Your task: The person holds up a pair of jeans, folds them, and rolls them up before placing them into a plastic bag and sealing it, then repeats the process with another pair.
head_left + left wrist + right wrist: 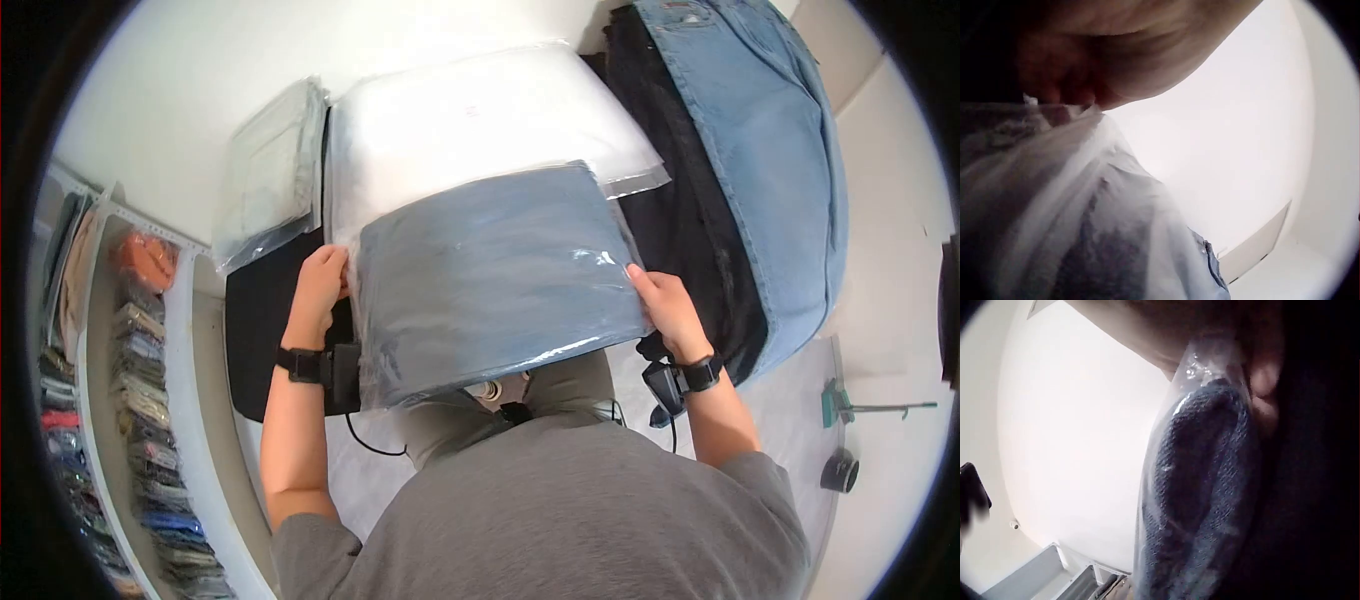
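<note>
**Both hands held the bagged blue-grey garment by its side edges**

I observed the left hand (318, 290) gripping the left edge of the bagged blue-grey garment (490, 280), fingers curled round the plastic. The right hand (668, 312) gripped the right edge in the same way. The right wrist view confirmed fingers pinching the bag film over the folded fabric. The pack sat in front of the person's chest, broad face up, and covered the near part of a white bagged pack (470, 120). I could not tell whether the two packs touched. A flat clear bag (270, 170) lay just beside the white pack on its left. A black garment (690, 230) lay to its right, with light blue jeans (770, 150) beyond it. Shelves of folded clothes (150, 400) stood at the far left.
</note>
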Demonstrator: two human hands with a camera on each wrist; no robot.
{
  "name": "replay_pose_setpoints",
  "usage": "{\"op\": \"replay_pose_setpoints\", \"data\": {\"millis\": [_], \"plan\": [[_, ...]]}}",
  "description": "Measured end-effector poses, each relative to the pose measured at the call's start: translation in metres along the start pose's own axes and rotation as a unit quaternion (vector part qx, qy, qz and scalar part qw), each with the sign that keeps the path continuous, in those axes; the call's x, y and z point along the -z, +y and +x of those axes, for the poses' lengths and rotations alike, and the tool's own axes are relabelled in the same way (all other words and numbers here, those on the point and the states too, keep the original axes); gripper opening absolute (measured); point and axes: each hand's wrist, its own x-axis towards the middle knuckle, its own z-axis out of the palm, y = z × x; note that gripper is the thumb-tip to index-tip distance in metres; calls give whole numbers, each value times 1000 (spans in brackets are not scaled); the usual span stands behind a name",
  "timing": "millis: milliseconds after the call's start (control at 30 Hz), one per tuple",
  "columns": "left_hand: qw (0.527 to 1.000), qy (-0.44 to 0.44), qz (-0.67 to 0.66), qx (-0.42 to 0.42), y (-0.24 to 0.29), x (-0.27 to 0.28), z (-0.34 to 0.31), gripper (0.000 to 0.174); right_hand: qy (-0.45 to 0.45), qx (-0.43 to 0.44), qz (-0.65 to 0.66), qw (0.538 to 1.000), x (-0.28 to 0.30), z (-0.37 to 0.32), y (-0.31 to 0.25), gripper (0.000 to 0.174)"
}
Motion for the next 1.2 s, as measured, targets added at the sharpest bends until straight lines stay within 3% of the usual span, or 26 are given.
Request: {"op": "replay_pose_setpoints", "data": {"millis": [33, 133, 200, 333, 400, 467, 533, 600, 700, 767, 867, 1000, 1200], "plan": [[1000, 6, -4, -25, -4, 1, 4, 25, 30, 39, -1, 999, -3, -1, 2, 48], [998, 35, -35, -49, -20, 1, 15, 23, 52, 50, -27, 997, -8, -4, 3, 44], [975, 56, -213, 9, -36, -1, 28, 25, 60, 46, -35, 997, -10, -2, 7, 41], [987, 3, -136, 82, -43, 26, 25, 41, 25, 30, -17, 999, -4, 0, 12, 40], [987, -17, -118, 106, -22, 28, 0, 45, -1, 13, 10, 1000, 0, 1, 5, 40], [986, -46, -96, 129, -5, 32, -22, 49, -107, -88, 114, 984, 11, -2, -19, 41], [981, -70, -32, 176, 1, 30, -35, 50, -184, -31, 37, 982, 32, 20, -22, 43], [978, -130, -23, 160, -12, 34, -32, 50, -102, 35, 9, 994, 25, 33, -38, 42], [984, -121, 8, 131, -13, 28, -38, 47, -124, -17, 62, 990, 21, 79, -38, 42], [984, -127, 15, 124, -16, 27, -36, 46, -250, -84, 166, 950, 15, 107, -27, 43], [985, -114, 14, 125, -9, 21, -40, 43, -331, -122, 218, 910, -2, 88, -57, 41], [986, -126, 26, 108, -22, 24, -34, 42, -303, -139, 234, 913, 4, 119, -24, 37], [987, -120, 6, 104, -13, 18, -40, 44, -311, -136, 265, 903, -6, 107, -29, 40]]}}
